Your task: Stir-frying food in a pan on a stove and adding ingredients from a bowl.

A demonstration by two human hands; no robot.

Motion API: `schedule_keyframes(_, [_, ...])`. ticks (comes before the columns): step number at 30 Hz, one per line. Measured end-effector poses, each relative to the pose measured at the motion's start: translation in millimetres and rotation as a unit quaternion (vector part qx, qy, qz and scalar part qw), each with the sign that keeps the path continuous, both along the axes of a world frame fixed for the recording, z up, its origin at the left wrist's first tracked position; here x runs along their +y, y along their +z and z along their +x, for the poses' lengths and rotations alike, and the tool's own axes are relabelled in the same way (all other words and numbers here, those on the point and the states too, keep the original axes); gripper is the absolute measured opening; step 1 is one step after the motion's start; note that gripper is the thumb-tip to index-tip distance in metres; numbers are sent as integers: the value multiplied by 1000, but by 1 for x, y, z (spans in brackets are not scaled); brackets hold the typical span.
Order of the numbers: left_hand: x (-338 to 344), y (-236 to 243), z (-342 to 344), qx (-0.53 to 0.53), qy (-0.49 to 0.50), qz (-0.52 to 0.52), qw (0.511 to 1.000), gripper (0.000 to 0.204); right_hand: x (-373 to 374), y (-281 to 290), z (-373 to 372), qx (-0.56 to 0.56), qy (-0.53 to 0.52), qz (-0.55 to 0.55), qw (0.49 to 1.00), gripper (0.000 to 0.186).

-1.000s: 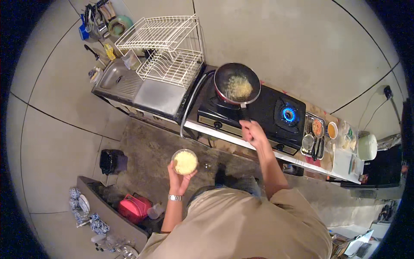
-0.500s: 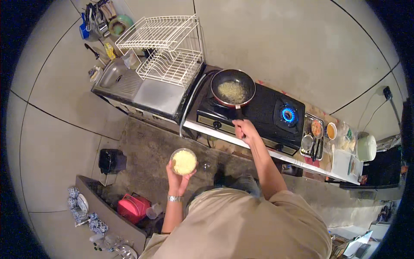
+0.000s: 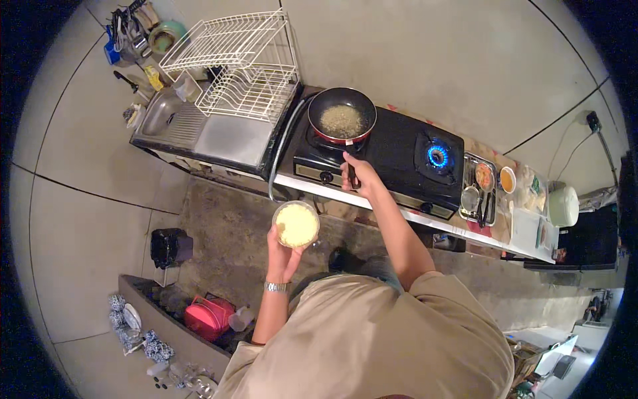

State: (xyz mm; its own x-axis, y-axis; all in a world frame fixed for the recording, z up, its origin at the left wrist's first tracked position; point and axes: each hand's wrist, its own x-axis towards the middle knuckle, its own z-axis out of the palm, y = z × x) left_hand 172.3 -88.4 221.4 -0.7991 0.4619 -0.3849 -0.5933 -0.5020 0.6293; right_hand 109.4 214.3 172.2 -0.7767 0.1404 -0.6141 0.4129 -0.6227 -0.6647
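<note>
My left hand (image 3: 284, 261), with a metal watch on its wrist, holds up a round clear bowl (image 3: 314, 233) filled with pale yellow, grated-looking food (image 3: 296, 223). The bowl is in front of the counter, above the floor. My right hand (image 3: 362, 178) is closed round the dark handle of a frying pan (image 3: 321, 105). This pan is black inside and red outside, and stands over the left side of a black two-burner gas stove (image 3: 395, 147). Small pale bits in bubbling oil (image 3: 341, 121) cover the middle of the pan.
The stove's right burner (image 3: 438, 157) is lit with a blue flame. Right of it are a metal tray (image 3: 490, 214) with utensils, a small bowl of orange food (image 3: 508, 179) and a pale green pot (image 3: 563, 206). At left stand a white dish rack (image 3: 252, 93) and a steel sink (image 3: 161, 114).
My right hand has moved up the pan's handle and now wraps round it. My left hand and the bowl have shifted right and up, closer to the counter.
</note>
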Motion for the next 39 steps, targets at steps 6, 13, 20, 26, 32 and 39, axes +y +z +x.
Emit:
schedule_keyframes(6, [17, 2, -7, -8, -32, 14, 999, 74, -2, -15, 12, -4, 26, -48, 999, 70])
schedule_keyframes(13, [25, 12, -17, 25, -48, 29, 998, 67, 1, -44, 69, -52, -152, 171, 972, 74])
schedule_keyframes(20, [22, 5, -28, 7, -12, 58, 998, 67, 82, -162, 227, -240, -181, 716, 630, 38])
schedule_keyframes(26, [17, 3, -24, 2, -29, 33, 999, 65, 120, -178, 249, -242, 69, 828, 500, 40])
schedule_keyframes(32, [20, 10, -25, 7, -42, 37, 998, 64, 160, -214, 258, -182, 95, 816, 540, 35])
schedule_keyframes(39, [46, 15, -39, 28, -73, 79, 994, 65, 159, -218, 247, -166, 46, 743, 647, 53])
